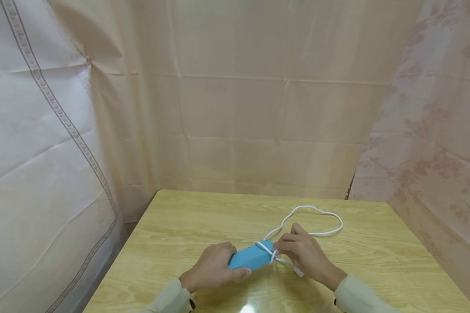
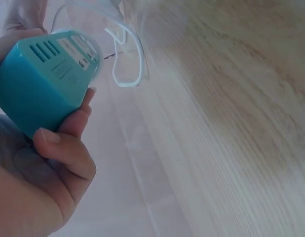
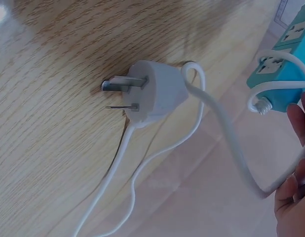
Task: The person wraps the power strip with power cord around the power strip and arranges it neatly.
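Note:
A blue power strip (image 1: pixel 250 257) with sockets and USB ports is held above the table by my left hand (image 1: pixel 215 266), its thumb and fingers around one end. White cord (image 1: pixel 323 211) leaves the strip's other end, where a turn of it wraps around the body. My right hand (image 1: pixel 303 256) pinches the cord beside that end. Below the right hand hangs the white plug (image 3: pixel 155 94), its metal prongs bare. In the left wrist view the strip's USB ports (image 2: pixel 45 51) face up toward the camera.
The wooden table (image 1: pixel 172 226) lies under both hands, with a loop of the cord spread toward its far side. Beige sheeting (image 1: pixel 235 108) hangs behind it, with patterned sheets (image 1: pixel 446 174) on the right and a white one (image 1: pixel 35 152) on the left.

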### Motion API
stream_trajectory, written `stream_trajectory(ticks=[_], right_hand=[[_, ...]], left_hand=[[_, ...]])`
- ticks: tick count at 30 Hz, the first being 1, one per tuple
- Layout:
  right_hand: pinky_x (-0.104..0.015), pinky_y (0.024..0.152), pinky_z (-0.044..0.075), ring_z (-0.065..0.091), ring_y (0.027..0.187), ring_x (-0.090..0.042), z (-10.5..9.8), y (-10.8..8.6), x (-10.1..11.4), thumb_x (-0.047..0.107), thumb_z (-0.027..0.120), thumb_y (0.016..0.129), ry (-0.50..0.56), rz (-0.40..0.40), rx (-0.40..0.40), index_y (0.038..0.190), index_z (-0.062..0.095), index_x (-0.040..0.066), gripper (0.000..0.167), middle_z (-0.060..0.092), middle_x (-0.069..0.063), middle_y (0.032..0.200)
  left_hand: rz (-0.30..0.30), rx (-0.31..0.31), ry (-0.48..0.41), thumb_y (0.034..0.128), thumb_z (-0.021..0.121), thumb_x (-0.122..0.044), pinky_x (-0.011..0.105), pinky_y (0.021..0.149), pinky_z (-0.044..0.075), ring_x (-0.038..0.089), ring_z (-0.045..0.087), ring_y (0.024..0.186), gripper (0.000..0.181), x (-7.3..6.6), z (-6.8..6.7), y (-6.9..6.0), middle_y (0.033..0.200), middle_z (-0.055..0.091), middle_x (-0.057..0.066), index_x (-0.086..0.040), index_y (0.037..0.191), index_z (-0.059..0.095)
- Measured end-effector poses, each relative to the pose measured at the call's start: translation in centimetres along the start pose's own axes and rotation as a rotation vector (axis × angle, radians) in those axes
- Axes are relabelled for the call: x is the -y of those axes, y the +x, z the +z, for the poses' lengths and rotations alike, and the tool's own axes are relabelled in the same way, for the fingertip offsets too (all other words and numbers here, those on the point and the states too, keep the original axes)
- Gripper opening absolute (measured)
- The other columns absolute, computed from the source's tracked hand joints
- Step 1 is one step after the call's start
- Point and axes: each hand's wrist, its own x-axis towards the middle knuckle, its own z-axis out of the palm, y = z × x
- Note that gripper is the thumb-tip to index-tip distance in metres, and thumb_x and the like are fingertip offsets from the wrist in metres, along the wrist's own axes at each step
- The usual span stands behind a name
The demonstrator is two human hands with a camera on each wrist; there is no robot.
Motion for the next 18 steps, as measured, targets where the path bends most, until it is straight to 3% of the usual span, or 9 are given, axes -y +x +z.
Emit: stream_trajectory(ticks=[8,18], right_hand=[[-0.011,0.070,0.030,0.036,0.080,-0.004,0.2,0.3,0.2,0.016,0.087,0.073,0.061,-0.040,-0.004,0.093,0.080,0.022,0.022,0.073,0.015,0.095],[-0.012,0.074,0.037,0.040,0.088,-0.001,0.1,0.5,0.5,0.016,0.084,0.077,0.175,0.039,0.070,0.094,0.079,0.025,0.020,0.071,0.018,0.101]], left_hand=[[0.028,0.042,0.021,0.0866,0.071,-0.063,0.022,0.057,0.043,0.001,0.050,0.064,0.053,-0.3,-0.1,0.1,0.079,0.058,-0.013,-0.011,0.095,0.072],[0.095,0.102,-0.059,0.0871,0.073,-0.061,0.021,0.055,0.043,0.000,0.051,0.063,0.049,0.8,-0.2,0.2,0.078,0.057,-0.017,-0.013,0.093,0.074]])
